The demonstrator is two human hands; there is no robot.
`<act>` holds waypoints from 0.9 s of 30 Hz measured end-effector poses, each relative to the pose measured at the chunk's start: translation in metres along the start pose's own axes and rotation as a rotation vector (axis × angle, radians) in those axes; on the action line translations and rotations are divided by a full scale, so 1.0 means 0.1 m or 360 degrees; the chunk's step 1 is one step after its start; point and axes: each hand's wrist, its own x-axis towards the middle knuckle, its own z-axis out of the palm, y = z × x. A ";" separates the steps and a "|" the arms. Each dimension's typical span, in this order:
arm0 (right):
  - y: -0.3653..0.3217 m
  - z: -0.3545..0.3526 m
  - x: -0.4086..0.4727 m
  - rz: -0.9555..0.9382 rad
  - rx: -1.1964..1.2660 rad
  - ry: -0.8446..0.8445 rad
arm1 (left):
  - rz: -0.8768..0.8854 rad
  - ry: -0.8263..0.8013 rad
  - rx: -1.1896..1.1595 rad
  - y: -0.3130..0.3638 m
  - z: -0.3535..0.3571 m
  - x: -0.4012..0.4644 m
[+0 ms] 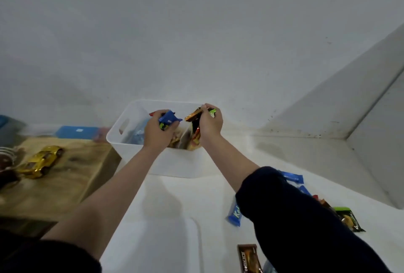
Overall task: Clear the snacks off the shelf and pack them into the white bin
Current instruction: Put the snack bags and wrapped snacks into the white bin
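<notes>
- Head view: white bin (131, 139) on a white shelf (175, 218), set against the wall, handle slot in its left end.
- Left hand (156, 134) over the bin's middle, fingers curled tight round a blue packet (169, 117) and a green one (163, 126); a red tip pokes out behind the hand.
- Right hand (209, 123) over the bin's right end, fingers pinched on a gold and black wrapper (193, 116), with a green-edged packet (212, 111) caught in the same grasp.
- Inside the bin: a pale blue pack (136, 134) at the left; more orange and brown wrappers (195, 137) under the right hand.
- Loose on the shelf, nearer than the bin and to its right: a blue bar (234, 214) beside the dark sleeve; a second blue bar (291, 177) further right; a green and black packet (349, 219) past the sleeve; a brown bar (249, 258) at the bottom edge.
- Left of the bin: a wooden board (72, 174) with a gold toy car (41, 161) on it; a blue lid (76, 131), blurred, behind the board.
- Both forearms bare up to dark sleeves, reaching to the bin from below.
</notes>
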 end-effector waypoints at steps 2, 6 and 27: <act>0.14 0.15 0.12 -0.0126 -0.0089 0.0047 | -0.0007 -0.0170 0.0143 -0.18 -0.05 0.15; 0.38 0.27 0.28 -0.0203 -0.0282 0.0044 | 0.0038 -0.0557 0.0246 -0.51 -0.17 0.31; 0.99 -1.57 -0.20 -0.0630 -0.1073 -0.0053 | 0.0319 -0.0196 0.0293 -0.45 0.60 -1.44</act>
